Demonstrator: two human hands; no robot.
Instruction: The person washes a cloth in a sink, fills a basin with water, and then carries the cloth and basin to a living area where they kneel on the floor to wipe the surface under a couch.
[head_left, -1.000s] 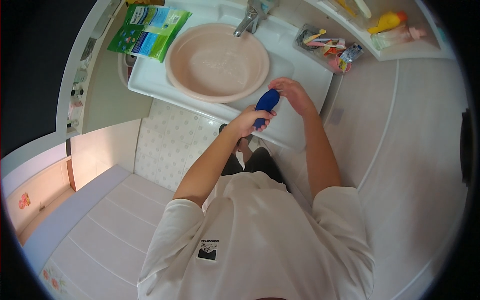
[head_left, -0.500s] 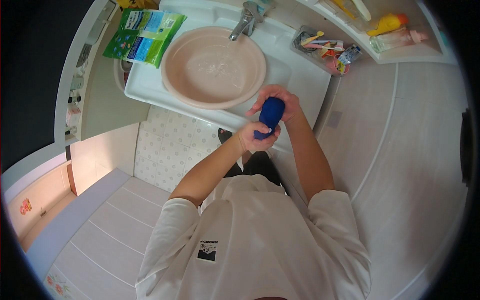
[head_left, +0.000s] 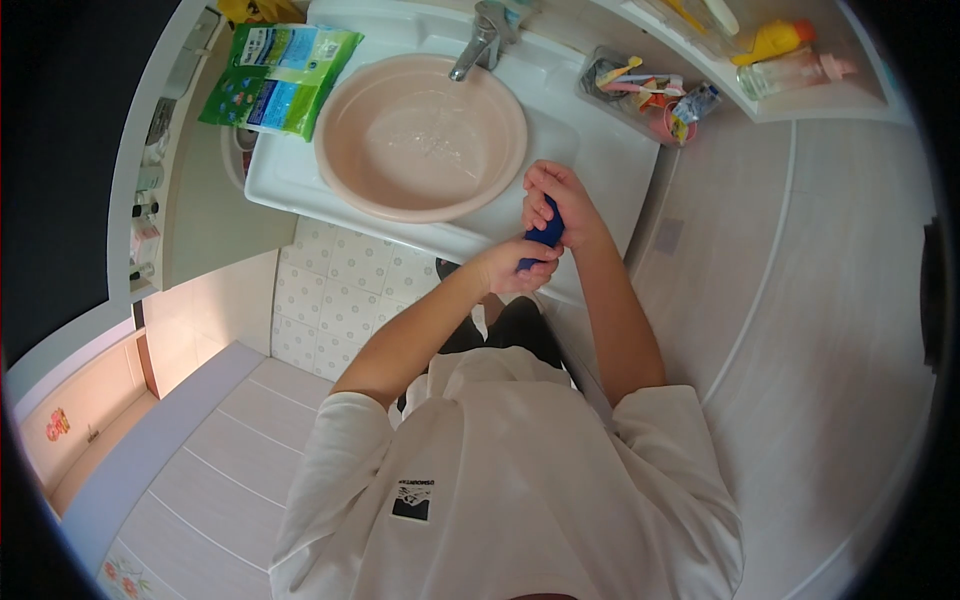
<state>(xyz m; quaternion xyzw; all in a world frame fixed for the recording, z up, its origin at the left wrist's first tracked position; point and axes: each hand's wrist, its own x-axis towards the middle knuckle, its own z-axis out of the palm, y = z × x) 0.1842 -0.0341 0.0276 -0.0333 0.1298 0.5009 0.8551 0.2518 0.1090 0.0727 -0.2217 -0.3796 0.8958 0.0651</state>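
A dark blue bundle [head_left: 545,232], soft-looking like rolled cloth, is between my hands over the front right part of the white washstand. My left hand [head_left: 513,268] grips its lower end. Around the upper end, the fingers of my right hand [head_left: 560,203] are wrapped, covering most of it. Just left of my hands sits a round pale pink basin [head_left: 332,180] holding clear water with ripples in it. Above the basin's far rim is a chrome faucet [head_left: 480,45].
A green and blue plastic pack [head_left: 285,78] lies at the washstand's back left. At the back right stands a clear holder [head_left: 600,75] with toothbrushes and small items. Bottles, including a yellow one [head_left: 775,45], line the wall shelf. A mirrored cabinet borders the left.
My right hand, partly spread before, has closed over the top of the blue bundle. Less of the bundle shows now. The view has shifted slightly.
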